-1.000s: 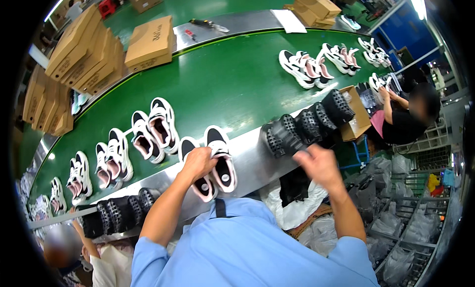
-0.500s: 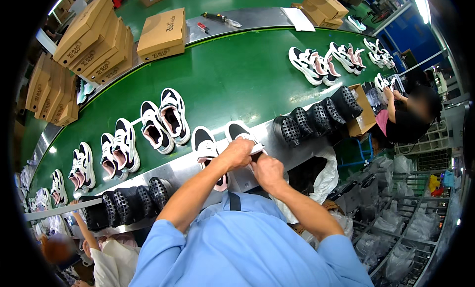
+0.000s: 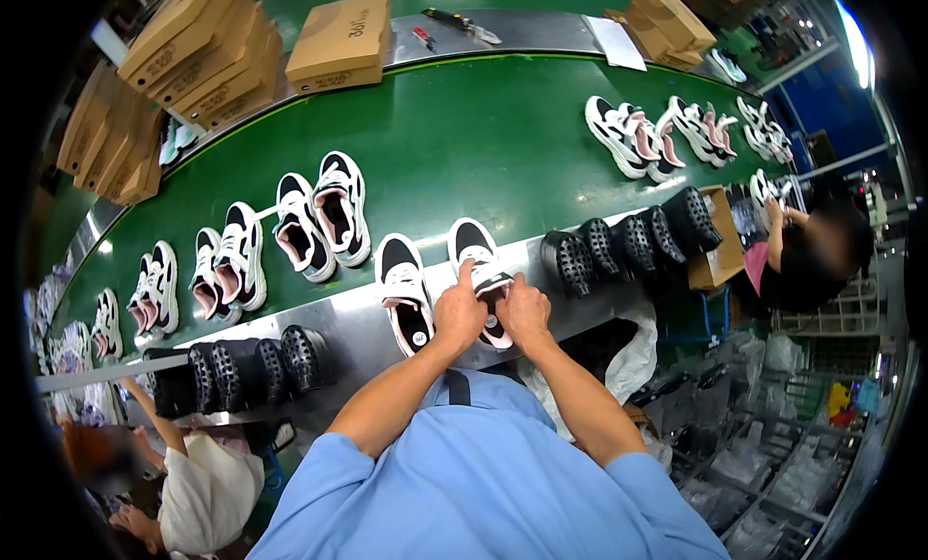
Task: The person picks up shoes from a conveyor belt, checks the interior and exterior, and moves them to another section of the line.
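A black-and-white sneaker [image 3: 472,239] with a pink lining stands on the metal ledge, toe pointing away from me. My left hand [image 3: 461,314] is closed at its left side, the index finger reaching onto the tongue and lace area. At the opening's right edge, my right hand [image 3: 524,312] grips the collar, fingers curled. Both hands partly cover the opening, so exactly what the fingertips pinch is hidden. Just left of it, untouched, a matching sneaker [image 3: 400,260] shows its insole with a round pale sticker.
Pairs of similar sneakers [image 3: 340,207] line the green conveyor belt [image 3: 464,144]. Black studded shoe forms [image 3: 633,246] sit along the ledge on both sides. Shoe boxes [image 3: 338,40] and pliers [image 3: 464,24] lie beyond. Co-workers are at left and right [image 3: 807,260].
My left hand has drawn back from over the shoe's opening to its left side, index finger now extended. My right hand has moved up to the collar. The view has shifted slightly.
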{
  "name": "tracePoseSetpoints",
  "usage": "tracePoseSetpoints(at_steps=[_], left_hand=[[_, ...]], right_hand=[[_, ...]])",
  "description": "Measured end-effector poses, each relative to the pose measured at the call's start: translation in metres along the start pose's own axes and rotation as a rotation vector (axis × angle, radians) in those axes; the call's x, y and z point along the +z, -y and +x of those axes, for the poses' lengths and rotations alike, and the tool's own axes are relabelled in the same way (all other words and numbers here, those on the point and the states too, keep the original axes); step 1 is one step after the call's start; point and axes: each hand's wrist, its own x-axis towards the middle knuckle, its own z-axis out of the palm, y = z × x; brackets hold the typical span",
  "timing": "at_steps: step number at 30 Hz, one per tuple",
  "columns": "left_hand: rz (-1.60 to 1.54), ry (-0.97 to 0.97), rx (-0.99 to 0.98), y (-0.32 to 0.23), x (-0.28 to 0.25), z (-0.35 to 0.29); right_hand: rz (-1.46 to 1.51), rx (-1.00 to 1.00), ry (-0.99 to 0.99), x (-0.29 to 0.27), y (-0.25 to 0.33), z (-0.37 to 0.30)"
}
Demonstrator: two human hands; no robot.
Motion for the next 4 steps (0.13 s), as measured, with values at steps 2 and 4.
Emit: tracePoseSetpoints(at_steps=[2,4], left_hand=[[-0.042,0.01,0.023,-0.004,-0.008,-0.005],[-0.08,0.007,0.032,-0.005,-0.023,-0.013]], right_hand=[[-0.021,0.053,0.035,0.012,-0.008,0.01],[0.023,0.026,0.065,0.011,-0.009,0.013]])
